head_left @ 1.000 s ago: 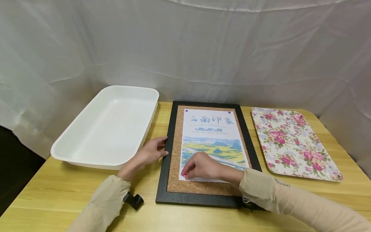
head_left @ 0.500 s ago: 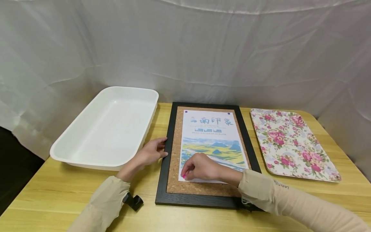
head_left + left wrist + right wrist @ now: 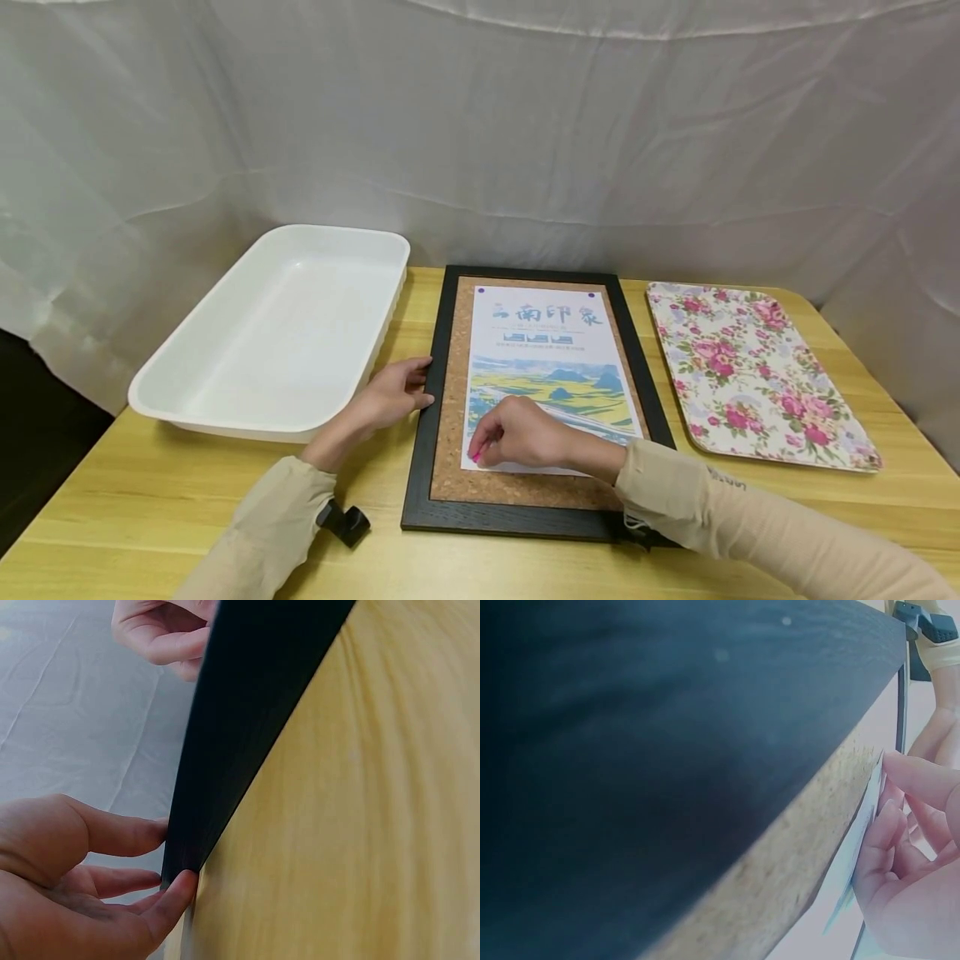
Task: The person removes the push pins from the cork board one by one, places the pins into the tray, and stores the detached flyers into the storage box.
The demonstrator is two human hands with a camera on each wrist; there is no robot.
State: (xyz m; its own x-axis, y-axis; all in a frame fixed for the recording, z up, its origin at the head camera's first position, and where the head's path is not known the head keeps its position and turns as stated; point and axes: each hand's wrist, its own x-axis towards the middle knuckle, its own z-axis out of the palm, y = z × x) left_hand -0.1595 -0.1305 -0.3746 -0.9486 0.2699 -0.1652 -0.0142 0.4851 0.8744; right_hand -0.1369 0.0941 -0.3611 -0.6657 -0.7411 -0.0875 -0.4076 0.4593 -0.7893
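Observation:
My right hand (image 3: 521, 433) pinches a pink push pin (image 3: 476, 456) between thumb and fingertips, at the lower left corner of a printed poster (image 3: 551, 375). The poster shows blue lettering over a landscape and lies on a black-framed cork board (image 3: 525, 487). Its two upper corners carry purple pins. Fingertips of my left hand (image 3: 390, 394) touch the left edge of the black frame, fingers loosely extended. Up close in the left wrist view, the left thumb and fingers (image 3: 124, 834) meet that edge. From the right wrist view, the paper's edge stands slightly off the cork beside my right fingers (image 3: 919, 776).
A deep white plastic tray (image 3: 273, 427) stands left of the board. To the right lies a flat floral tray (image 3: 757, 375). Both rest on the wooden table (image 3: 360, 575), with a pale cloth (image 3: 525, 125) hanging behind. A black device (image 3: 344, 522) is strapped at my left wrist.
Both hands stay in the same places, the right still pinching the pin at the poster's corner. The head view has shifted very slightly.

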